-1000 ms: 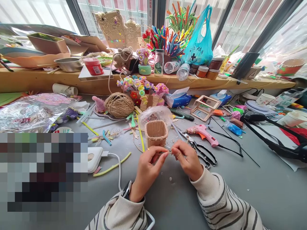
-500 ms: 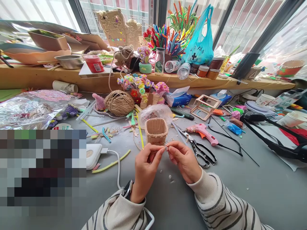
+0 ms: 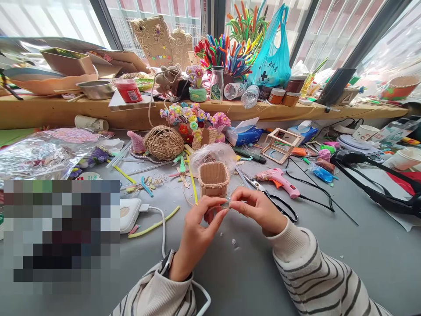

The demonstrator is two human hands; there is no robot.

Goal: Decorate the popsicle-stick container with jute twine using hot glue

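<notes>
Both hands [image 3: 201, 224] [image 3: 259, 210] pinching thin strand [image 3: 224, 207] between fingertips, meeting just on near side of small square basket [image 3: 213, 179], which is standing upright.

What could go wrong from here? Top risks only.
1. The right hand is close to the scissors; a sideways move might knock them or touch a blade.
2. The glue gun lies on its side beside the scissors, so its cord might get snagged.
3. The small basket stands just beyond the fingertips, so a forward push could tip it.
</notes>
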